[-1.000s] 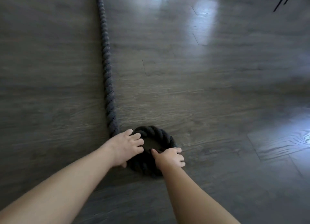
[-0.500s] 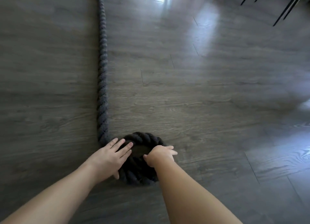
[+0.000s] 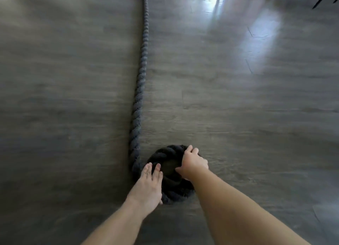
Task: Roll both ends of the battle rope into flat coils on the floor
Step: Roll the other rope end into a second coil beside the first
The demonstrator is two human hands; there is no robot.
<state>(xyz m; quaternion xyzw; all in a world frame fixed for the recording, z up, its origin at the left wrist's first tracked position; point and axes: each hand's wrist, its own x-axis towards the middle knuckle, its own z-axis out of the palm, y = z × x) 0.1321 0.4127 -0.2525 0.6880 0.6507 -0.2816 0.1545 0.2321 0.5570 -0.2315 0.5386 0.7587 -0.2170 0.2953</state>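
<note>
Both hands are down low in the middle of the frame, on a small coil (image 3: 172, 182) of dark rope on the floor. The two bare arms reach up into the picture from the bottom edge, one from the lower left and one from the lower right.

The left hand (image 3: 149, 186) lies flat on the left side of the coil. Its fingers (image 3: 157, 171) are straight and close together, and they point toward the top of the frame. They press on the rope and do not wrap around it.

The right hand (image 3: 192, 162) is on the upper right side of the coil. Its fingers are bent over the outer edge of the rope, and its thumb points in toward the dark middle of the coil. It holds that part of the coil. The two hands are near each other but they do not touch.

From the left side of the coil, the battle rope (image 3: 139, 83) runs in a long line up to the top middle of the frame. It is thick and twisted, and it lies flat on the grey wood floor (image 3: 238, 107). Bright light shines on the floor in the upper right. The picture is a bit blurry.
</note>
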